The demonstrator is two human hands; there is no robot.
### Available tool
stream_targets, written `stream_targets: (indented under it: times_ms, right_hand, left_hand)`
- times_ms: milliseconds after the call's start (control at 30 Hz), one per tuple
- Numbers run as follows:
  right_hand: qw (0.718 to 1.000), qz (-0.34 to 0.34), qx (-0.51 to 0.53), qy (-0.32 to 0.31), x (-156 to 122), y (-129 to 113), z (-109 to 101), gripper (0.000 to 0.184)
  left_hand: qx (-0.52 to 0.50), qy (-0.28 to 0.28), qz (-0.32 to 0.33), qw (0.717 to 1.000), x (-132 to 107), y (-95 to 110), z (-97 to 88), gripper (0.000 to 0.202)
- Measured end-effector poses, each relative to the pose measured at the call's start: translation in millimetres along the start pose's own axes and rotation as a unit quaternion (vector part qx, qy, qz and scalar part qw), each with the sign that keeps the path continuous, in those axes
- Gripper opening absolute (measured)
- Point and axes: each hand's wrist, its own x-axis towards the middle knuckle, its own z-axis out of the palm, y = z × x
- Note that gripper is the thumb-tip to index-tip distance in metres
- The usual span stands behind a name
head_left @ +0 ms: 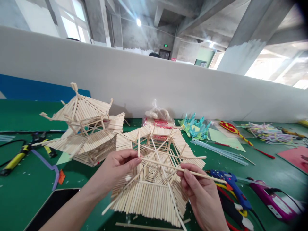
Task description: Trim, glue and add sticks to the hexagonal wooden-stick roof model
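Note:
A long thin wooden stick (163, 164) lies across the front of my view. My right hand (198, 184) pinches it between thumb and fingers, and its end sticks out to the right. My left hand (126, 163) is closed at its other end, beside a short upright stick (139, 141); whether the fingers also grip that one I cannot tell. Beneath both hands sits a many-sided wooden stick model (149, 199) with sloping roof panels and an open middle. Other long sticks (172, 195) cross over that opening.
A finished-looking stick pavilion (81, 110) stands at left. Pliers (18, 158), a dark tablet-like object (53, 208), a blue glue gun (228, 183) and a purple device (273, 199) surround the work. Behind are bagged sticks (158, 120), turquoise folded paper (196, 126) and a white partition (120, 77).

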Motion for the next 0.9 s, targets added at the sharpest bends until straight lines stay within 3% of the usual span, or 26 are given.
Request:
stream_targets:
  times_ms: [900]
  right_hand:
    - [1.000,-0.003,-0.011,-0.003,-0.2,6.9,-0.9,0.023]
  left_hand:
    - [-0.031,0.020,-0.028,0.999,-2.1,-8.5,-0.2,0.016]
